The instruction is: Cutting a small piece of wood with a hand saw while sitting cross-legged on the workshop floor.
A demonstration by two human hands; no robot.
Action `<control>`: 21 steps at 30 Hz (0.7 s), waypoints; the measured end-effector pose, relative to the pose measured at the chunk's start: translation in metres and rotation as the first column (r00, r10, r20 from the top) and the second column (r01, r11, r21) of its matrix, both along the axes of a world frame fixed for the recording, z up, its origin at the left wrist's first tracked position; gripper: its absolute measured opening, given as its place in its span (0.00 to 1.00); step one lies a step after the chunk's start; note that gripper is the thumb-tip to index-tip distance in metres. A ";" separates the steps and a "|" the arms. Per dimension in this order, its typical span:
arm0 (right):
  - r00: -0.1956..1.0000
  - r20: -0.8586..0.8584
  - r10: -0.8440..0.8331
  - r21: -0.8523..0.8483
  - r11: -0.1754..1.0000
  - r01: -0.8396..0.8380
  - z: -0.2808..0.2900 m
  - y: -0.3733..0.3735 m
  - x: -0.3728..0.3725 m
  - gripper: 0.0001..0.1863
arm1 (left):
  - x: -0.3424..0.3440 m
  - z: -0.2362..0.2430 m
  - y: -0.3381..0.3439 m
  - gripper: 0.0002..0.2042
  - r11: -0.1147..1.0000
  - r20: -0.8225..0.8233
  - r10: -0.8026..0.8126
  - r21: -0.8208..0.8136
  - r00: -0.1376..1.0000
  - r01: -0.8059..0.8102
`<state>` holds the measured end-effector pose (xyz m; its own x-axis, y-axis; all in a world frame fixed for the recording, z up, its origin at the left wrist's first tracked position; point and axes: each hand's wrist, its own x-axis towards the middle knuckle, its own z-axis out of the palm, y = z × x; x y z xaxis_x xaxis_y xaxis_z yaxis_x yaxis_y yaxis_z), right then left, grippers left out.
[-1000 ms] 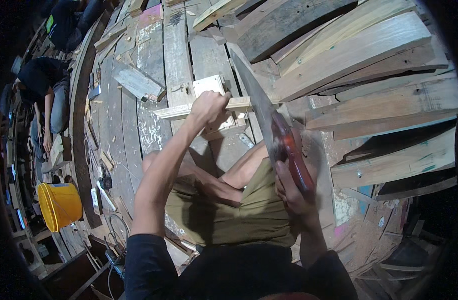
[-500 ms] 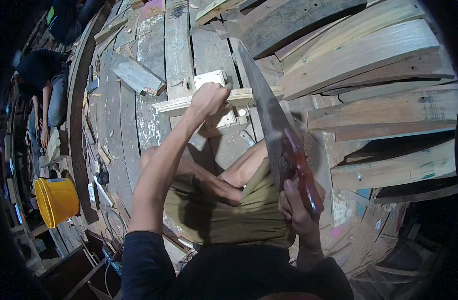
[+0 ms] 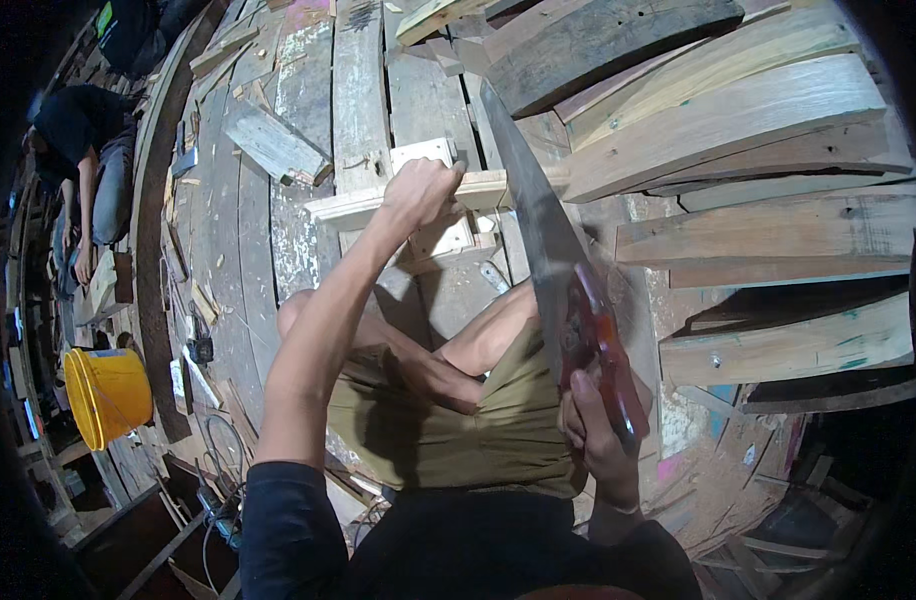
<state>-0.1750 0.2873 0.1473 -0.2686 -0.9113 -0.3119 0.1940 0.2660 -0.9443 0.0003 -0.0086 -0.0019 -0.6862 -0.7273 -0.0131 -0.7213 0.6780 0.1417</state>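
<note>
My right hand (image 3: 600, 425) is wrapped round the reddish-brown handle of a hand saw (image 3: 538, 215). The long grey blade points away from me and crosses a pale wooden strip (image 3: 350, 207) near its right end. The strip lies crosswise in front of my folded legs, on top of a pale wooden block (image 3: 443, 238). With fingers closed, my left hand (image 3: 423, 190) grips the strip near its middle. My fingertips on its far side are partly hidden, as is the exact contact between saw teeth and wood.
Curved timber pieces (image 3: 738, 120) are stacked along the right. A short grey board (image 3: 278, 142) lies on the plank floor at far left. A yellow bucket (image 3: 108, 398) stands left, near cables (image 3: 223, 455). Another person (image 3: 93, 165) sits beyond a long beam at upper left.
The saw and my right hand have shifted slightly toward me and a little right. My left hand stays on the wooden strip.
</note>
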 end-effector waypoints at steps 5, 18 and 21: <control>0.964 -0.244 0.101 -0.079 0.989 -0.124 -0.014 -0.039 -0.009 0.08 | 0.002 -0.006 0.018 0.15 0.999 -0.010 -0.031 -0.015 0.999 0.031; 0.982 -0.177 0.063 -0.082 0.993 -0.079 -0.073 -0.040 0.014 0.09 | -0.001 -0.010 0.023 0.14 0.986 -0.048 -0.117 -0.129 0.992 0.110; 0.991 -0.128 -0.040 -0.054 0.998 0.034 -0.045 -0.051 0.023 0.11 | -0.010 -0.009 0.020 0.13 0.981 -0.020 -0.092 -0.173 0.996 0.087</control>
<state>-0.1524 0.2364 0.1020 -0.3373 -0.9140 -0.2253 0.0783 0.2113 -0.9743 -0.0100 0.0114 -0.0113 -0.7468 -0.6529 0.1268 -0.6542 0.7554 0.0363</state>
